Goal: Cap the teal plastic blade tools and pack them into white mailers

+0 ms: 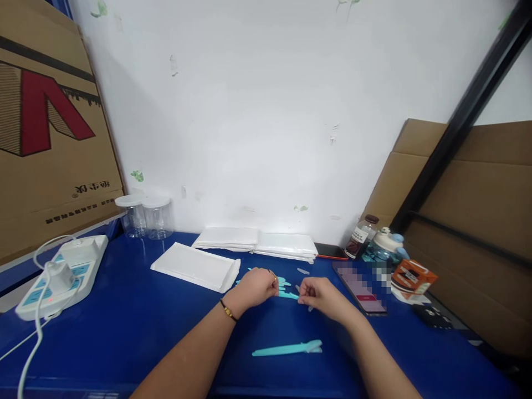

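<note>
A slim teal eyebrow razor spans the gap between my two hands. My left hand is closed on one end of it, fingers curled and partly hidden behind the back of the hand. At the other end, my right hand pinches it between thumb and fingertips. Several more teal razors lie in a loose pile just behind my left hand. Small clear caps are scattered near my right hand. Closer to me, another teal eyebrow razor lies flat on the blue table, its wider, pale-covered end pointing right.
White padded envelopes are stacked along the wall; a single envelope lies left of my hands. At right are a phone, a dark bottle and an orange box. A power strip and clear jars stand left.
</note>
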Tool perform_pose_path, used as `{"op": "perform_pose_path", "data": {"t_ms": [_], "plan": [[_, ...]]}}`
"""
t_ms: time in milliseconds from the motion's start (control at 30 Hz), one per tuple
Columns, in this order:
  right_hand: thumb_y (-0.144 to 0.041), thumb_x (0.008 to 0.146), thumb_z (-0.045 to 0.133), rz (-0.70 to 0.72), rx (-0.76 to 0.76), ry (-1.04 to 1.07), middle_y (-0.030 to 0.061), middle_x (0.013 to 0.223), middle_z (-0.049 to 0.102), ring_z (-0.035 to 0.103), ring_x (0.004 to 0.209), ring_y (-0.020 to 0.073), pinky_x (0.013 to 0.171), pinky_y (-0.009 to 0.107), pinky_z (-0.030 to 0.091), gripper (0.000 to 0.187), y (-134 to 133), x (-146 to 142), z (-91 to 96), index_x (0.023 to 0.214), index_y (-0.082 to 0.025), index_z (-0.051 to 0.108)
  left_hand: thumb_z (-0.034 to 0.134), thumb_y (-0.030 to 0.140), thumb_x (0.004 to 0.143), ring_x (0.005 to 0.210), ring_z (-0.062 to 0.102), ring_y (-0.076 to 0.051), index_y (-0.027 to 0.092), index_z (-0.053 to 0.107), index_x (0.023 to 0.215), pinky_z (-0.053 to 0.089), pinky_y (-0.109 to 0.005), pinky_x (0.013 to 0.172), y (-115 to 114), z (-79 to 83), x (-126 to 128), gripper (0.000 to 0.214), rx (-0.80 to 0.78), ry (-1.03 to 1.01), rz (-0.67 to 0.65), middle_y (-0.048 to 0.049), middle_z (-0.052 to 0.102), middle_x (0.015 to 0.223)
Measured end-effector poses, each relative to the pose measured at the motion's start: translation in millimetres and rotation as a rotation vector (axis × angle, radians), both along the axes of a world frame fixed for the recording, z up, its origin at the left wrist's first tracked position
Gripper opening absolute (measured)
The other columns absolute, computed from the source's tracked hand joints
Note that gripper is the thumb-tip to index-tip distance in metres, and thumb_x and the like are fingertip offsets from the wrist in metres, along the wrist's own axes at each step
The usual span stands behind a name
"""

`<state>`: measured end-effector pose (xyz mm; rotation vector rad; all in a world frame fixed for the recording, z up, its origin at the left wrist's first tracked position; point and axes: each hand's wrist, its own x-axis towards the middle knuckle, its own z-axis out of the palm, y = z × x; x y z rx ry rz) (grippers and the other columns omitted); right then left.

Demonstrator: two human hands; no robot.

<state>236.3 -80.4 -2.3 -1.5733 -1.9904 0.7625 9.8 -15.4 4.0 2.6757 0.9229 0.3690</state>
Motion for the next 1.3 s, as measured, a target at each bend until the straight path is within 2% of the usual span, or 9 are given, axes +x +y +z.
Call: {"op": "perform_pose_path", "data": {"t_ms": [133, 233, 367, 533, 633, 767, 1033, 1233, 1300], "plan": [[-0.031, 0.069, 0.068, -0.133, 0.077, -0.054, -0.0025, 0.061, 0.055, 0.047, 0.054, 0.0113, 0.050, 0.021, 0.033, 0.017, 0.6, 18.2, 3.8, 0.075, -0.017, 0.061, 0.058, 0.022, 0.076, 0.078, 0.061, -0.018, 0.021, 0.069, 0.073, 0.037, -0.027, 0.070, 11.7, 3.7, -14.9, 0.011, 0.071, 0.089, 0.174, -0.0014, 0.070, 0.079], [-0.039, 0.069, 0.069, -0.041, 0.096, -0.053, -0.0006, 0.075, 0.057, 0.049, 0.061, 0.0118, 0.056, 0.022, 0.037, 0.026, -16.8, 21.1, 12.9, 0.084, -0.019, 0.064, 0.062, 0.034, 0.075, 0.076, 0.061, -0.018, 0.021, 0.069, 0.077, 0.037, -0.026, 0.065, 13.1, 3.3, -17.0, 0.015, 0.065, 0.041, 0.210, -0.0019, 0.069, 0.080], [-0.039, 0.054, 0.081, 0.247, -0.060, -0.064, -0.0011, 0.079, 0.057, 0.050, 0.067, 0.0122, 0.056, 0.020, 0.037, 0.038, -46.5, 5.3, 13.7, 0.083, -0.020, 0.066, 0.061, 0.046, 0.075, 0.073, 0.060, -0.016, 0.021, 0.069, 0.083, 0.037, -0.022, 0.060, 0.6, 4.5, -9.6, 0.028, -0.065, -0.061, 0.058, -0.0019, 0.067, 0.080], [-0.028, 0.075, 0.066, 0.182, -0.045, -0.064, -0.0025, 0.069, 0.054, 0.048, 0.060, 0.0092, 0.054, 0.019, 0.035, 0.011, -56.9, -12.4, -1.1, 0.074, -0.018, 0.064, 0.062, 0.057, 0.070, 0.064, 0.059, -0.012, 0.022, 0.068, 0.092, 0.037, -0.019, 0.052, -21.7, 5.8, 0.2, 0.041, -0.315, -0.031, -0.216, 0.0005, 0.066, 0.074], [-0.030, 0.082, 0.058, 0.117, 0.009, -0.049, -0.0017, 0.068, 0.055, 0.048, 0.060, 0.0101, 0.055, 0.020, 0.034, 0.016, -51.9, -14.0, -0.2, 0.073, -0.017, 0.062, 0.063, 0.045, 0.074, 0.064, 0.059, -0.012, 0.022, 0.069, 0.091, 0.038, -0.018, 0.054, -27.2, 4.5, 6.2, 0.029, -0.306, 0.005, -0.262, 0.0007, 0.067, 0.073], [-0.033, 0.085, 0.053, 0.062, 0.089, -0.047, -0.0007, 0.070, 0.057, 0.049, 0.062, 0.0117, 0.056, 0.021, 0.035, 0.019, -36.6, -7.1, 4.8, 0.075, -0.018, 0.061, 0.055, 0.029, 0.080, 0.068, 0.060, -0.013, 0.022, 0.070, 0.081, 0.038, -0.020, 0.060, -19.0, 3.4, 7.0, 0.016, -0.153, 0.034, -0.160, -0.0004, 0.069, 0.073], [-0.040, 0.079, 0.058, -0.153, 0.188, -0.114, 0.0014, 0.074, 0.058, 0.049, 0.059, 0.0132, 0.057, 0.025, 0.040, 0.024, -6.1, 24.5, -4.1, 0.087, -0.018, 0.064, 0.057, 0.030, 0.077, 0.083, 0.060, -0.019, 0.024, 0.069, 0.085, 0.040, -0.026, 0.071, 16.4, 6.8, -26.2, 0.017, 0.056, 0.046, 0.175, -0.0023, 0.069, 0.089], [-0.026, 0.070, 0.067, 0.159, 0.049, -0.138, 0.0002, 0.082, 0.057, 0.053, 0.069, 0.0137, 0.058, 0.022, 0.039, 0.015, -54.6, -5.5, 6.4, 0.084, -0.021, 0.062, 0.062, 0.036, 0.073, 0.082, 0.060, -0.018, 0.023, 0.068, 0.093, 0.041, -0.024, 0.069, 6.9, 8.6, -19.2, 0.025, 0.007, -0.044, 0.097, -0.0031, 0.067, 0.090], [-0.017, 0.071, 0.061, 0.174, 0.071, -0.192, -0.0007, 0.080, 0.056, 0.052, 0.067, 0.0125, 0.057, 0.021, 0.038, 0.013, -68.2, -17.2, 3.6, 0.083, -0.021, 0.059, 0.061, 0.039, 0.075, 0.076, 0.060, -0.016, 0.021, 0.068, 0.091, 0.040, -0.022, 0.064, -0.9, 9.7, -14.6, 0.025, -0.086, -0.066, 0.021, -0.0026, 0.067, 0.085]]}}
